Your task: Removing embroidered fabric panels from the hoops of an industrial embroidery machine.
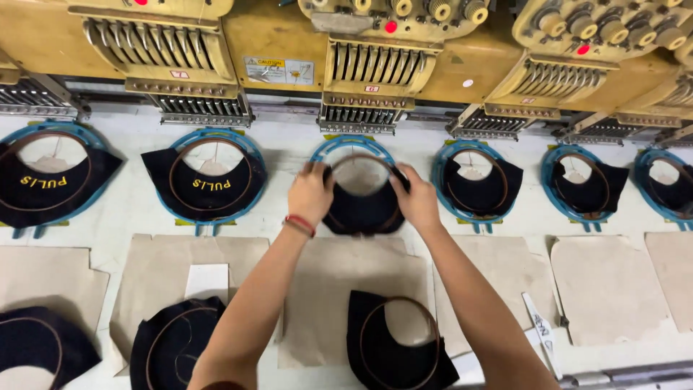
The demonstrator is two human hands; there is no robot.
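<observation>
A long yellow embroidery machine (pixel 289 43) was seen running across the far side of the white table (pixel 130 209), its needle heads hanging just beyond the hands. Blue hoop frames (pixel 204 180) were ranged to either side of them, each loaded with dark fabric. Brown paper sheets (pixel 606 285) were spread nearer the person, two further hooped dark pieces lying beside the forearms. Between the hands, a dark fabric piece in a round hoop (pixel 363 206) was held over the middle blue frame, its long axis set left to right and its curved opening turned toward the machine. It was gripped at its rim by the left hand (pixel 310 195) and the right hand (pixel 417 201). Open table was left only toward the near edge.
</observation>
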